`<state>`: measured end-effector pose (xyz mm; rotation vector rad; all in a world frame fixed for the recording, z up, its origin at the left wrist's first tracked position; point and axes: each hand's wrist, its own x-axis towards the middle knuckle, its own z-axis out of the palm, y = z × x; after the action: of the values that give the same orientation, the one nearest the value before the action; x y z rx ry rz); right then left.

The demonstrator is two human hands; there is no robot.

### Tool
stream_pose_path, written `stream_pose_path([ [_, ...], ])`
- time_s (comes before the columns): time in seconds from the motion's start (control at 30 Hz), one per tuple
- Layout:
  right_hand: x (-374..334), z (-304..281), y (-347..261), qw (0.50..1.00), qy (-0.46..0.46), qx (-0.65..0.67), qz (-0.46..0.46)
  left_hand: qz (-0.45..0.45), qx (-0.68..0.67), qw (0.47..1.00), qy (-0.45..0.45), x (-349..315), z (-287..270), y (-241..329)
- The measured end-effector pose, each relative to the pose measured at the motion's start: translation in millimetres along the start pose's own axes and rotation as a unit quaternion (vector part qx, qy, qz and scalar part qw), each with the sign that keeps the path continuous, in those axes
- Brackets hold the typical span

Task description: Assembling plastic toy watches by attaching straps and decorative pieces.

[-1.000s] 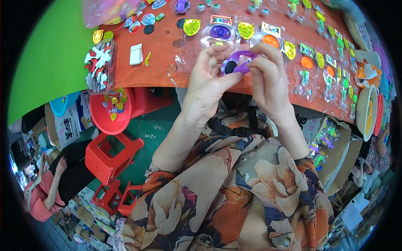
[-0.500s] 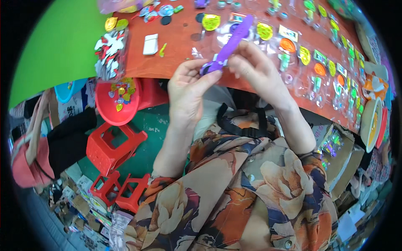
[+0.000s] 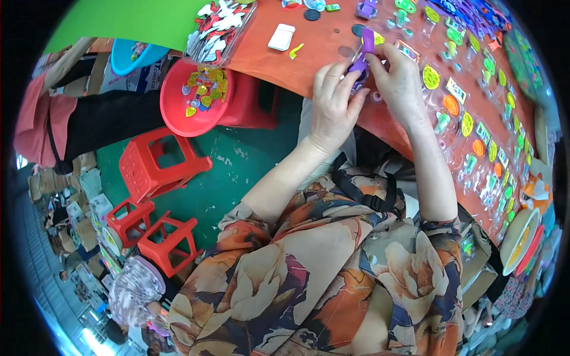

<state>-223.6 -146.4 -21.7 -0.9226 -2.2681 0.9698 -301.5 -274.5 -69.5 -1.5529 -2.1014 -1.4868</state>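
A purple strap (image 3: 367, 43), which looks like the band of a toy watch, is held up over the table's near edge. The fingers of my left hand (image 3: 333, 110) close round its lower end, where a small dark part is mostly covered. My right hand (image 3: 401, 86) pinches the strap higher up, thumb against it. Behind the strap lies a yellow toy coin (image 3: 378, 38). Clear plastic packs with small toys spread out beside my right hand, one bearing a yellow disc (image 3: 431, 77).
A tray of red and white pieces (image 3: 221, 29) and a white box (image 3: 281, 37) lie on the left. Below the table's edge, a red basin (image 3: 172, 98) holds coins beside red stools (image 3: 157, 163). A blue basin (image 3: 127, 62) and another person's dark-clothed legs (image 3: 119, 113) are farther left.
The view has shifted, and my hands appear farther right. The strap, long and slanting before, now looks shorter and bent. My right hand has come to pinch it near my left fingers.
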Motion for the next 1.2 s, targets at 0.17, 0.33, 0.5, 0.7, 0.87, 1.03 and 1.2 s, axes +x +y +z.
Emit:
stream_pose_path([
  [0.17, 3, 0, 0, 0.994, -0.020, 0.098, 0.050, 0.038, 0.038, 0.998, 0.024, -6, 0, -7],
  [0.33, 2, 0, 6, 0.991, -0.046, 0.124, 0.034, 0.023, 0.003, 0.999, 0.041, -11, 4, -8],
  [0.5, 5, -9, 5, 0.994, -0.080, 0.064, 0.043, 0.035, -0.016, 0.998, 0.057, -11, 6, -8],
  [0.7, 12, -7, 8, 0.998, -0.027, -0.060, -0.020, 0.057, 0.046, 0.997, -0.015, -6, 2, -7],
  [0.87, 14, 0, 1, 0.978, 0.108, -0.160, -0.083, 0.079, 0.097, 0.989, -0.076, 8, -4, -2],
  [1.03, 20, -11, 5, 0.936, 0.049, -0.309, -0.160, 0.126, 0.074, 0.975, -0.169, 31, -5, -1],
  [1.2, 27, -14, 25, 0.936, -0.005, -0.273, -0.222, 0.165, 0.057, 0.966, -0.192, 29, 1, -9],
])
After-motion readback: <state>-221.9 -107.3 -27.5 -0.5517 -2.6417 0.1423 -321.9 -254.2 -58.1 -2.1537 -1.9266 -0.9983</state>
